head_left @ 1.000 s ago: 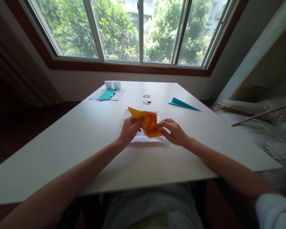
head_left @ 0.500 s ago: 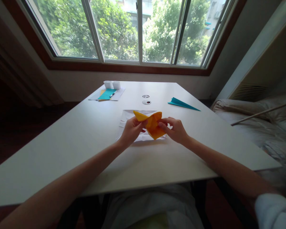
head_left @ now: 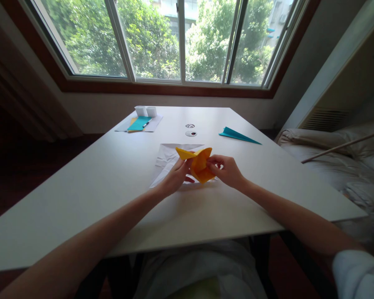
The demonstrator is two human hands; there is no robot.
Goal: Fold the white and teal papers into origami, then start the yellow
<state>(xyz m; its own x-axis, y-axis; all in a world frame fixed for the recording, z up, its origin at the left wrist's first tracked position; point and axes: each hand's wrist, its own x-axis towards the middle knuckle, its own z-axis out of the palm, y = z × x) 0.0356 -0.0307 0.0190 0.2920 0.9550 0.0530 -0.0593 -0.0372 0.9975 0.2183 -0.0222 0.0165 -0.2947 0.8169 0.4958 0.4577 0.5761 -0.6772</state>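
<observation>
Head view shows me a white counter (head_left: 81, 199). A creased white sheet (head_left: 166, 160) lies near its front edge. Farther back on the right I record a teal paper dart (head_left: 237, 135), well apart from both hands; at the far left, a stack of loose sheets (head_left: 139, 123). A folded orange paper (head_left: 200, 166) is held over the right part of the creased white sheet, between the two hands; I cannot tell whether it touches that sheet. Left hand (head_left: 176, 175): grip fastened on the paper's left side, a pointed yellow flap (head_left: 183, 154) projecting up and left beyond it. Right hand (head_left: 226, 169): grip pinching the right edge, so the paper's body and lower corner lie to the left of that pinch. Behind the stack I find two white containers (head_left: 151, 111) side by side. Beyond the creased sheet I note two round discs (head_left: 191, 133), near each other. A pen (head_left: 147, 123) lies on the stack.
</observation>
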